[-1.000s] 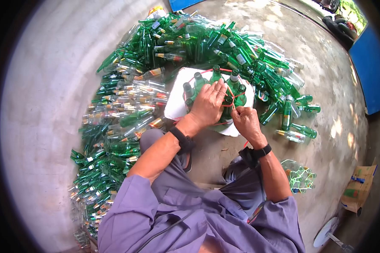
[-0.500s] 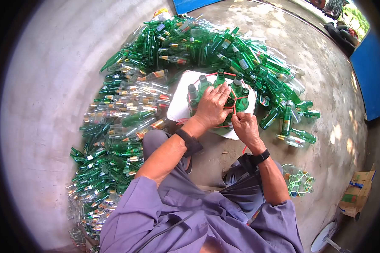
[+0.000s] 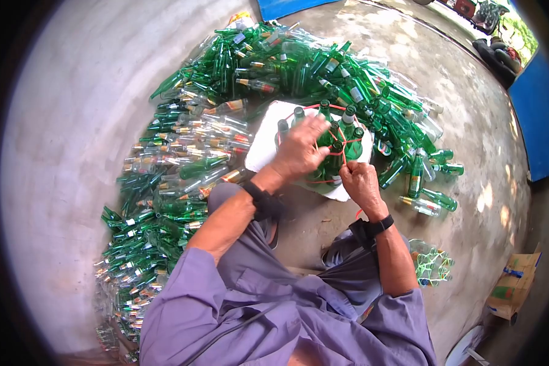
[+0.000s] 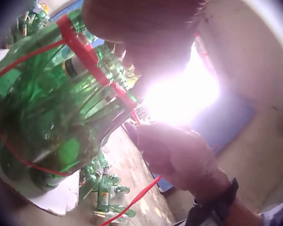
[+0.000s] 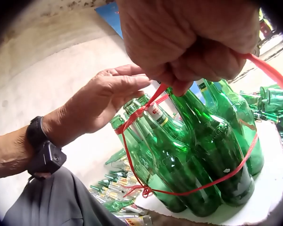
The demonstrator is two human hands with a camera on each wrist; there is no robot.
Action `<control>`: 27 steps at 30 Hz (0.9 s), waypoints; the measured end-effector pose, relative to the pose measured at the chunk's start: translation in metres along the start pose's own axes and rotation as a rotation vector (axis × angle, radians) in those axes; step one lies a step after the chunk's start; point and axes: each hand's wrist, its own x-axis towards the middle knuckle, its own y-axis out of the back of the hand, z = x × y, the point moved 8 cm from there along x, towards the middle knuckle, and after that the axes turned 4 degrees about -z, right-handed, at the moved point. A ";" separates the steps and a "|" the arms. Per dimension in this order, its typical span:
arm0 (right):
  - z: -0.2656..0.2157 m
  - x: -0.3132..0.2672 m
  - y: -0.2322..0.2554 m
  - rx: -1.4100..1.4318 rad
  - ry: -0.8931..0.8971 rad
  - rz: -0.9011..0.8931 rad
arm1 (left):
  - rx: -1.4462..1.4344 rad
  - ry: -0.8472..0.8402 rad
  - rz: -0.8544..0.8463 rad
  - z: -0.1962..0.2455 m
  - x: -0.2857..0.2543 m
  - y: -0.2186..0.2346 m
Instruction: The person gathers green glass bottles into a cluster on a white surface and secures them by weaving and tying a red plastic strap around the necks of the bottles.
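Note:
Green glass bottles (image 5: 217,155) stand upright in a tight cluster on a white board (image 3: 262,140). A red plastic strap (image 5: 198,191) circles their bodies, knotted at one side, and more of it crosses around the necks. My right hand (image 3: 361,183) grips the strap at the near right side of the cluster, fingers curled; a loose end trails out of the fist in the right wrist view. My left hand (image 3: 299,149), slightly blurred, hovers at the left bottle tops with its fingers fairly straight and hides some necks. It holds nothing visible.
Piles of loose green and clear bottles (image 3: 226,67) curve around the left and far side. Several bottles lie at the right (image 3: 430,198). A bundle tied with light green strap (image 3: 433,265) sits by my right knee, and a cardboard box (image 3: 513,287) stands farther right.
My left hand has come away from the middle bottle necks and shifted left, so more necks show. The right hand keeps its grip on the red strap.

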 end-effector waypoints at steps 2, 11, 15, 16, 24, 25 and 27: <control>0.003 0.001 0.000 0.013 -0.016 -0.013 | 0.105 0.050 0.096 -0.010 0.003 0.034; 0.002 0.004 -0.001 0.000 -0.014 -0.029 | -0.497 0.542 -0.107 -0.136 -0.021 0.022; -0.002 0.004 0.002 -0.001 0.007 -0.016 | -0.587 0.519 -0.169 -0.122 -0.022 0.016; -0.002 0.004 0.001 0.001 0.002 -0.028 | -0.588 0.522 -0.169 -0.121 -0.022 0.016; 0.001 0.004 -0.001 0.005 -0.044 -0.041 | -0.458 0.460 -0.170 -0.121 -0.016 0.017; 0.001 0.004 -0.001 0.009 -0.042 -0.042 | -0.492 0.467 -0.158 -0.121 -0.016 0.016; 0.000 0.004 -0.001 0.001 -0.044 -0.053 | -0.502 0.466 -0.171 -0.121 -0.016 0.017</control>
